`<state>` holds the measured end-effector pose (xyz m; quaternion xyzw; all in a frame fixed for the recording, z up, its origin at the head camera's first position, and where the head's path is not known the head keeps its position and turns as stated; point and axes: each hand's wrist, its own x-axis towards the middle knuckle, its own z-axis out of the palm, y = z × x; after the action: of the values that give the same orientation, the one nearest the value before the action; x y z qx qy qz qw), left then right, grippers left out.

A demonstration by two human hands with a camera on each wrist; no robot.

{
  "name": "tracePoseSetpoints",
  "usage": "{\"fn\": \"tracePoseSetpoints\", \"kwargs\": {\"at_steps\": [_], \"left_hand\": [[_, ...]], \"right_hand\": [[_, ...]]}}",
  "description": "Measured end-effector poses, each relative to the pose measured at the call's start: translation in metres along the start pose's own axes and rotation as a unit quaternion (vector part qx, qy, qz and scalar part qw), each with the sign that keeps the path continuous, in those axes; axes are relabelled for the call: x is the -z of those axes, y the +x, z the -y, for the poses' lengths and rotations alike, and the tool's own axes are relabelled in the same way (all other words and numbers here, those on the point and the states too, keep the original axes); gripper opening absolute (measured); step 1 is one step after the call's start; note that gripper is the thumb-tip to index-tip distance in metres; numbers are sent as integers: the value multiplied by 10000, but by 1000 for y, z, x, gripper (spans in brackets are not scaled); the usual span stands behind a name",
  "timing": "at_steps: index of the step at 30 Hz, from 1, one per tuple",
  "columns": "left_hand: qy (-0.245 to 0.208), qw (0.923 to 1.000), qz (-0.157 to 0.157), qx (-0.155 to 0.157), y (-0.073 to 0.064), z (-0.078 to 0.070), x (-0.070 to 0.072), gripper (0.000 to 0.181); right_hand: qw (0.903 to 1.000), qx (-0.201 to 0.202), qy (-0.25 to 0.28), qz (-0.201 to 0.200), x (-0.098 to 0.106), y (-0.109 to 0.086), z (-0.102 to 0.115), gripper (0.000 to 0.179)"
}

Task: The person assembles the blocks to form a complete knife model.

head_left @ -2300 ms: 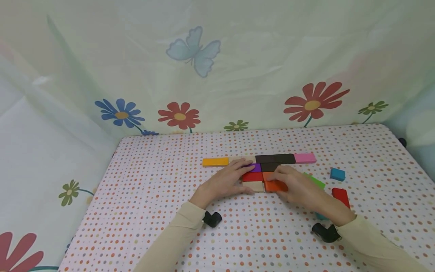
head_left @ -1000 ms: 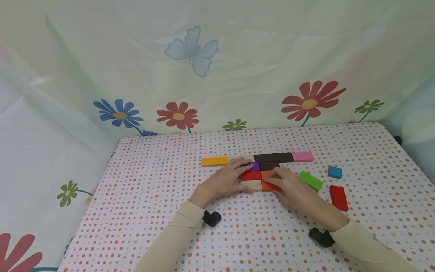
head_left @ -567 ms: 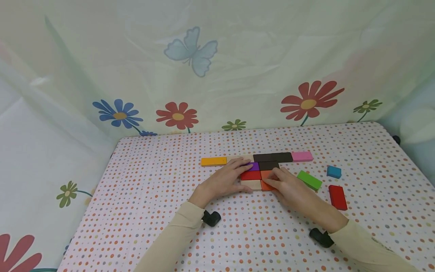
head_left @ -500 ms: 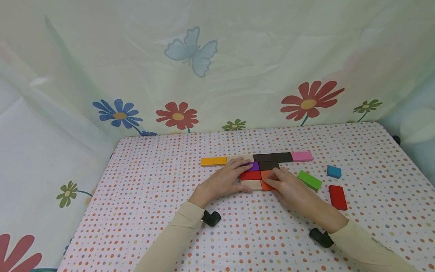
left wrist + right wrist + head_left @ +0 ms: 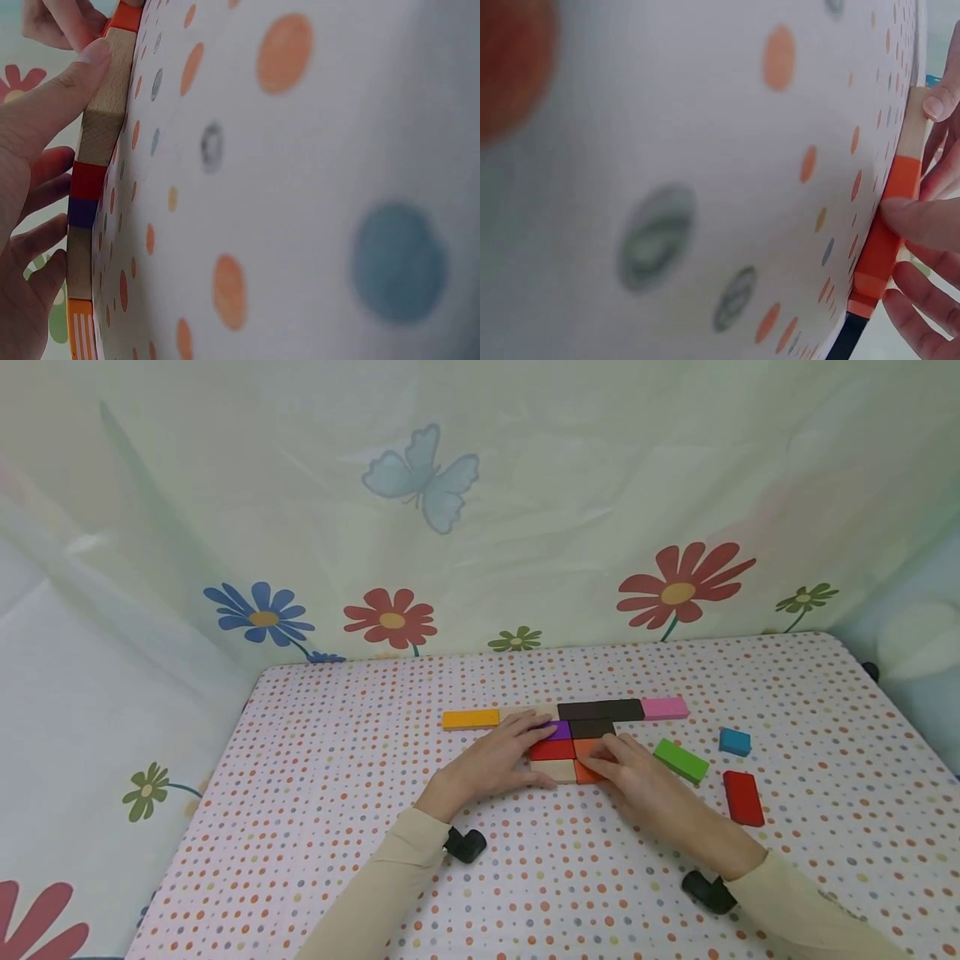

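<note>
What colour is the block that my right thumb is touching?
The block is orange; the right wrist view shows it best.

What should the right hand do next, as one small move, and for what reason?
Probably the right hand should let go of the near orange block: it appears to lie against the near beige block, front edges roughly level, and the loose green block lies close by.

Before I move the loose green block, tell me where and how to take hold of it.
Probably best: take the green block mid-length across its two long sides, coming down from above. It lies flat and askew on the table, narrower across than along, with no other block touching it.
</note>
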<state>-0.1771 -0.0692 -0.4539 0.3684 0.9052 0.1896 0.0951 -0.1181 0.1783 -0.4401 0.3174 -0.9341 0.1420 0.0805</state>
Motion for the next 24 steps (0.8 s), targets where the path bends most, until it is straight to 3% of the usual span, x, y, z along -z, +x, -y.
{"fn": "tracePoseSetpoints", "kwargs": {"at_steps": [6, 12, 16, 24], "left_hand": [[14, 10000, 38, 49, 0, 0, 4, 84], [109, 9998, 142, 107, -1, -3, 8, 83], [416, 9990, 149, 82, -1, -6, 8, 82], [1143, 9931, -232, -107, 9, -20, -3, 84]], "right_hand": [[9995, -137, 270, 43, 6, 4, -2, 36], [9915, -329, 1250, -124, 24, 5, -24, 22], [9813, -587, 1827, -140, 37, 2, -48, 23], [9733, -1059, 2033, -79, 38, -19, -83, 25]]}}
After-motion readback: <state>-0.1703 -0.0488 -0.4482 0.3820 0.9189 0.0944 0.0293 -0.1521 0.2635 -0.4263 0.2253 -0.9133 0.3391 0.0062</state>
